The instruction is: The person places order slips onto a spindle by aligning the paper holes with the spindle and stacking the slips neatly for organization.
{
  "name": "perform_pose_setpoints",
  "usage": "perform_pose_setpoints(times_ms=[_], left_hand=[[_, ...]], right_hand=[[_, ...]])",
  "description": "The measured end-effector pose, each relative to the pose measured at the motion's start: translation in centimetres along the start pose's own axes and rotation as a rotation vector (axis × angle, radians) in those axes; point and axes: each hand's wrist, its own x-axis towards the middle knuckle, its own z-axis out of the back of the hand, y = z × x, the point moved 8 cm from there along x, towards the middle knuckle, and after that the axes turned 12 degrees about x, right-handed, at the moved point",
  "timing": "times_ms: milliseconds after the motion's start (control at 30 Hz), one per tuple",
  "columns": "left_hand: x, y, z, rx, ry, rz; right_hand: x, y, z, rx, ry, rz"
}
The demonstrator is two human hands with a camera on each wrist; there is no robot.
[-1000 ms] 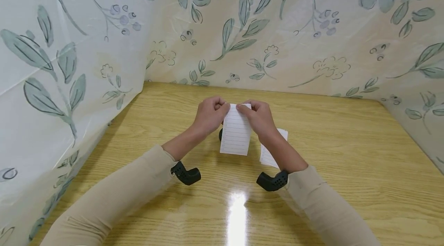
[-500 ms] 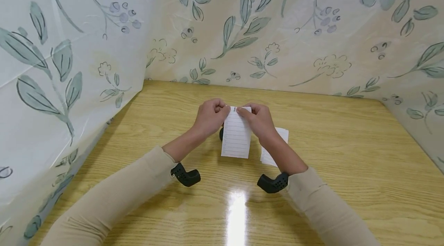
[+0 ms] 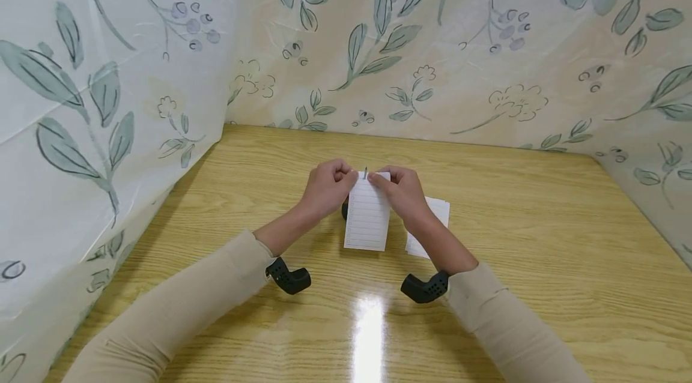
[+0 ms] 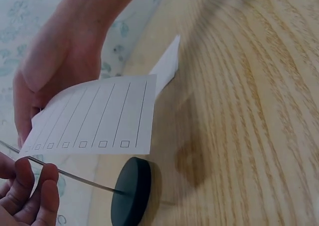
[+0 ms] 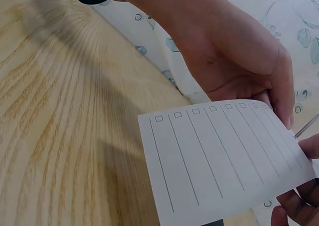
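Note:
A white lined sheet (image 3: 369, 215) with a column of small checkboxes is held by its top edge between both hands. My left hand (image 3: 328, 185) pinches the top left corner, thumb in front. My right hand (image 3: 401, 191) pinches the top right corner the same way. Between the thumbs, the thin metal rod of a paper spike (image 4: 82, 179) pokes up through the sheet near its top edge. The spike's round black base (image 4: 132, 193) stands on the table, mostly hidden behind the sheet in the head view. The sheet's lower end hangs free, clear of the base.
More lined sheets (image 3: 439, 209) lie in a small pile on the wooden table (image 3: 540, 239), partly under my right forearm. Leaf-patterned cloth (image 3: 335, 41) stands along the back and sides. A black camera mount (image 3: 291, 278) sticks out from the left wrist, another (image 3: 424, 288) from the right.
Both hands have lowered slightly with the sheet. The spike's tip, hidden a second ago, now shows through the paper and rises above its top edge. The pile has stayed put.

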Motion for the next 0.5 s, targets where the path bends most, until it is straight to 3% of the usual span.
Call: perform_pose_setpoints(times_ms=[500], left_hand=[[0.1, 1.4, -0.8, 0.053, 0.018, -0.005]], right_hand=[[0.5, -1.8, -0.2, -0.059, 0.005, -0.024]])
